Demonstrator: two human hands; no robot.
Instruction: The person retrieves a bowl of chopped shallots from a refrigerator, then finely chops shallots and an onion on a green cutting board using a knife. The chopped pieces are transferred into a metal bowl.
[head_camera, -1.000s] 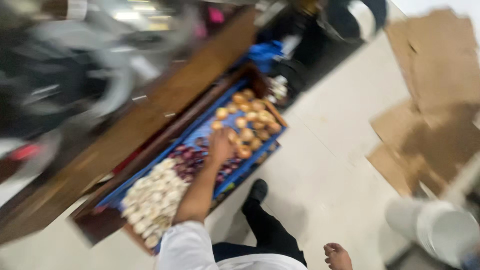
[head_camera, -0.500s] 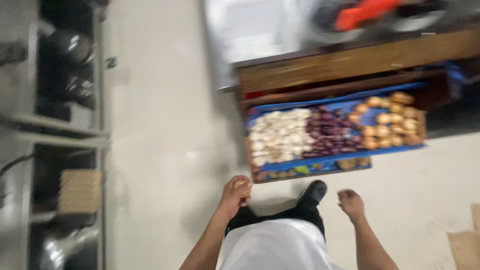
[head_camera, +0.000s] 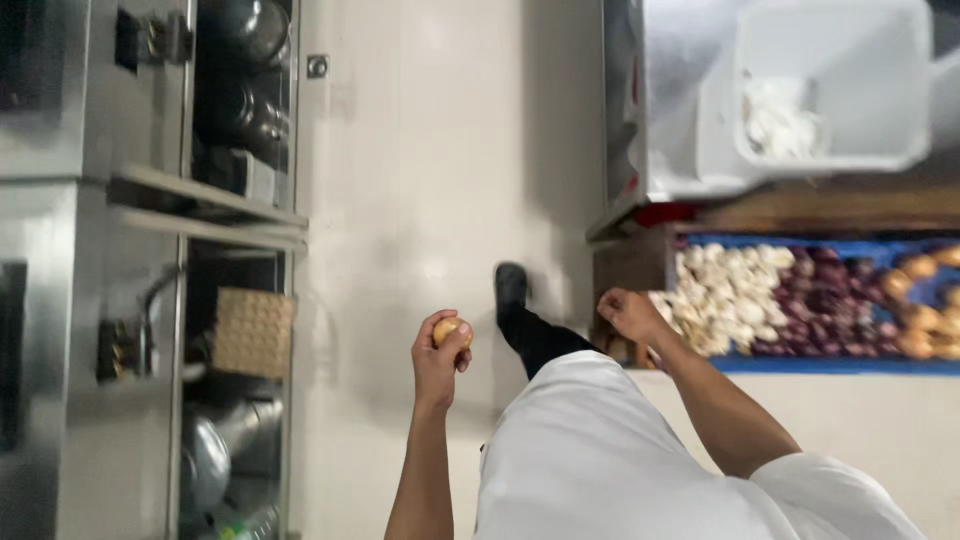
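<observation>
Left hand (head_camera: 440, 355) is out in front at waist level, fingers (head_camera: 458, 345) curled shut around a small yellow onion (head_camera: 447, 329), held over bare floor (head_camera: 430, 170).

A second ago that hand was down among the onions in the blue crate (head_camera: 800, 365); half a second ago it was already pulled back with the onion in it. So the pick is done.

Right hand (head_camera: 630, 312) hangs beside the near corner of the crate, fingers loosely bent, holding nothing I can see.

View has swung from the crate toward the steel shelving (head_camera: 150, 200) on the left, pots on the racks.

Crate now sits off to the right, with white, purple and yellow produce in rows. A white tub (head_camera: 830, 90) stands above it.
</observation>
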